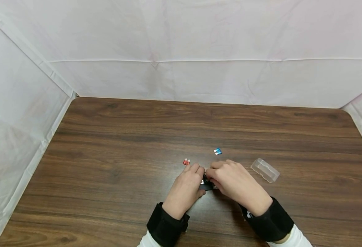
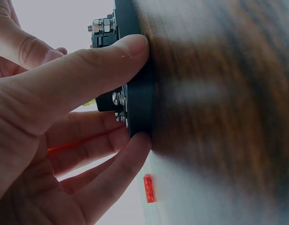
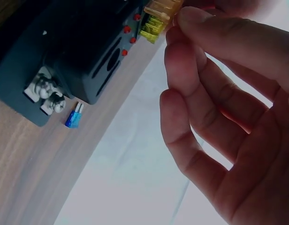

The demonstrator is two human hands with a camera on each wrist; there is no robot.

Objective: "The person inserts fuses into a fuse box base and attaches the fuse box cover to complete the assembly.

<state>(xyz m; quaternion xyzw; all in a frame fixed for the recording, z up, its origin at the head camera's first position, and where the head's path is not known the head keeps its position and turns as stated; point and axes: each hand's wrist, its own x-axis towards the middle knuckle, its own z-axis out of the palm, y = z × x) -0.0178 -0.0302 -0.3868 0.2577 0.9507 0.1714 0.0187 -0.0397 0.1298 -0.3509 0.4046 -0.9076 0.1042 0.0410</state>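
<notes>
A black fuse block with screw terminals lies on the table between both hands. My left hand grips its base, thumb on one edge and fingers on the opposite one, as the left wrist view shows. Between thumb and index finger my right hand pinches an amber, see-through blade fuse at the block's slotted top. Right beside it, a yellow blade fuse stands in the block. Just past the left fingertips lies a red blade fuse. A blue blade fuse lies beyond the right hand.
To the right of the right hand lies a clear plastic cover. The brown wooden table is bordered by white cloth walls at the back and sides.
</notes>
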